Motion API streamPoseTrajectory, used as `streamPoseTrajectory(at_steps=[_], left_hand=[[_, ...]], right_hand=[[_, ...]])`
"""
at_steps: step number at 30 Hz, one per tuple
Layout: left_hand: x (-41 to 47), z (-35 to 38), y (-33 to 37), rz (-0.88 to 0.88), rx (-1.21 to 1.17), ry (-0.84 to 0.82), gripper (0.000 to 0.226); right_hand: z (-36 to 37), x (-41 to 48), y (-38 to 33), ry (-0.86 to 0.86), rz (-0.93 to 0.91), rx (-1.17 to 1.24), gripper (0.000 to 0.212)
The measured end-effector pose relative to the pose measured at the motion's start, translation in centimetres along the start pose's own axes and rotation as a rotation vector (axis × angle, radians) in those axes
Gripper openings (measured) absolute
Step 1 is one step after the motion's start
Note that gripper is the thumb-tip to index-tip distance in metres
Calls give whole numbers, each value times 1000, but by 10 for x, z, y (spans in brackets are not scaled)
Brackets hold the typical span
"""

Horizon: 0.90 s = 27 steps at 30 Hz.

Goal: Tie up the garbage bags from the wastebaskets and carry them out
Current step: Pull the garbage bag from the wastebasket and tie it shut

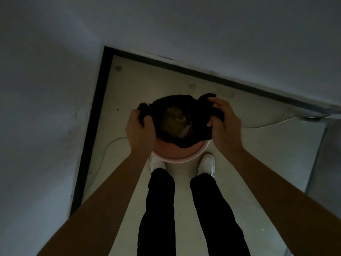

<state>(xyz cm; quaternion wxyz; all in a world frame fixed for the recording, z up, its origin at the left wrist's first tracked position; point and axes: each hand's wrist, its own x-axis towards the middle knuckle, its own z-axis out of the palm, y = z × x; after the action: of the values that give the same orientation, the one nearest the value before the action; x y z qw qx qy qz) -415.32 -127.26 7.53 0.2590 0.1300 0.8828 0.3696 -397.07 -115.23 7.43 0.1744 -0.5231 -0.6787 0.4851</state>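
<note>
dim corner floor (166, 80) held the wastebasket (177, 154) mid-frame, and i saw left hand (140, 130) and right hand (224, 126) gripping opposite sides of the garbage bag (199, 115) between them.

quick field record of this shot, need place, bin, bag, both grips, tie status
place: dim room corner, pale floor
bin: round pink plastic wastebasket, on floor before white shoes
bag: black plastic garbage bag, in the bin, near edge off the rim
left grip: holds bag's bunched left edge
right grip: holds bag's bunched right edge
tie status: untied, mouth open, trash visible
</note>
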Motion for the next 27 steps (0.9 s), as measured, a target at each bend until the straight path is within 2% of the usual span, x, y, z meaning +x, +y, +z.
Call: streamPoseTrajectory(at_steps=[2,4,7,9,11,14,17,21,25,27], left_hand=[[-9,-7,10,107,58,-56,31],[-17,-18,16,109,74,-75,31],[-20,-38,21,85,101,36,32],[-19,-54,27,75,23,138,20],[-18,-66,37,51,-97,206,10],[-19,-80,48,-15,-175,200,29],[-28,-101,67,-3,-107,194,39],[-50,-134,119,76,-203,161,28],[-77,-178,197,217,-294,125,24],[-89,-205,241,295,-319,107,22]], right_hand=[[0,-3,-12,-17,-33,-29,33],[-5,-6,-24,-53,-12,-60,21],[-16,-8,-42,41,-9,-33,7],[-25,-10,-55,174,-23,57,15],[-34,-12,-65,236,-27,99,17],[-48,-18,-79,236,-44,73,21],[-69,-24,-104,245,-59,25,16],[-104,-31,-162,164,-144,-36,27],[-141,-43,-247,-62,-153,107,21],[-162,-52,-294,-104,-192,156,20]])
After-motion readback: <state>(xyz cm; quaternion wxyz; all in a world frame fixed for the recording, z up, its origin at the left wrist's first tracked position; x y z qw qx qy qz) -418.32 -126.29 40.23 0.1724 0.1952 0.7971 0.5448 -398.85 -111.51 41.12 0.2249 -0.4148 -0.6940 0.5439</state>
